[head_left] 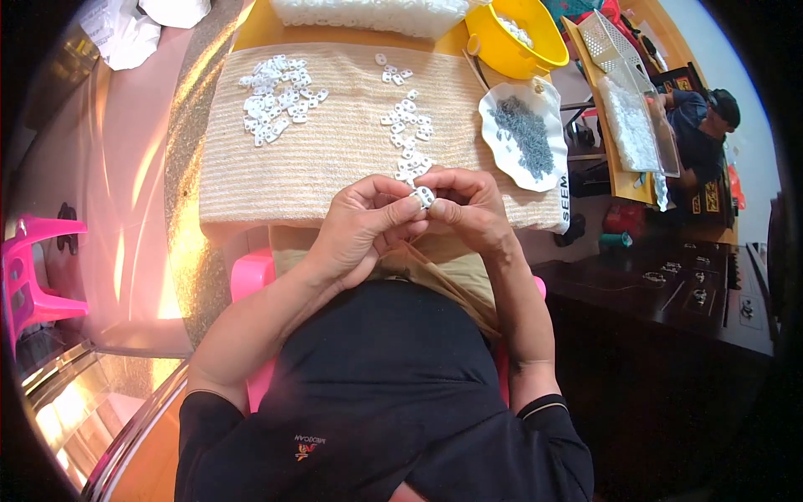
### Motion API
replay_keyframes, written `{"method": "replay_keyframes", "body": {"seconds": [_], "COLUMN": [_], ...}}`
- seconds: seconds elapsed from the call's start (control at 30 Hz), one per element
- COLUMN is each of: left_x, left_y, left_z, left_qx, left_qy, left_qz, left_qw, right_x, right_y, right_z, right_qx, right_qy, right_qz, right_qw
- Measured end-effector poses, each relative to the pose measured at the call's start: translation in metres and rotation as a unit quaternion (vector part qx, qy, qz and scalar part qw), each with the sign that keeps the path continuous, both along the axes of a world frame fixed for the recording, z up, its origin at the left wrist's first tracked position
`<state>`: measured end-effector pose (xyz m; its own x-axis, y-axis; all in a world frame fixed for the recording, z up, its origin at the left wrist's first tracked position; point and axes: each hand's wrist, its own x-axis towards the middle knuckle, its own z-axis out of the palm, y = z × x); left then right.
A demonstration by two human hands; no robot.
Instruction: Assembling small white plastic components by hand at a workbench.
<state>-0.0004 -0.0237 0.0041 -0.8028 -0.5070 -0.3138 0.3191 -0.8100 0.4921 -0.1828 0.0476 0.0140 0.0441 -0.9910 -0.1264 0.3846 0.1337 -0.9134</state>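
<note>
Between my two hands is a small white plastic piece with round holes [424, 197], just over the near edge of a striped beige towel [276, 180]. My left hand [360, 224] pinches it from the left with thumb and fingers. From the right, my right hand [470, 207] grips the same piece, its thumb pressed against the face. Right beyond my fingertips, a loose row of similar white pieces [407, 125] runs up the towel. A larger heap of white pieces [276, 102] lies at the far left. Small dark grey parts [527, 138] fill a wavy-rimmed white plate [489, 125] at right.
A yellow basin [548, 54] and a clear container of white pieces [368, 17] stand at the back. Beyond, at right, another person [707, 138] sits by a table with a tray of white pieces [633, 125]. A pink stool [38, 293] stands far left.
</note>
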Motion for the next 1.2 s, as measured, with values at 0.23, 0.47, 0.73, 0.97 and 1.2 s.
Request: {"method": "replay_keyframes", "body": {"seconds": [0.23,0.47,0.73,0.97,1.2], "left_x": [0.0,0.002,0.003,0.001,0.002], "left_y": [-0.003,-0.002,-0.001,-0.003,-0.001], "left_z": [0.001,0.001,0.008,0.008,0.006], "left_qx": [-0.009,-0.021,-0.044,-0.012,-0.006], "left_qy": [0.039,0.04,0.025,0.047,0.028], "left_qz": [-0.012,-0.012,-0.013,-0.029,-0.04], "left_qw": [0.999,0.999,0.999,0.998,0.999], "right_x": [0.005,0.011,0.017,0.008,0.005], "right_y": [-0.003,-0.002,0.0,0.001,0.001], "right_z": [-0.004,0.002,0.004,0.008,0.031], "right_qx": [-0.069,-0.056,-0.094,-0.084,-0.096], "right_qy": [0.01,0.018,0.04,0.107,0.204], "right_qz": [-0.02,-0.015,-0.018,-0.011,-0.049], "right_qw": [0.997,0.998,0.995,0.991,0.973]}}
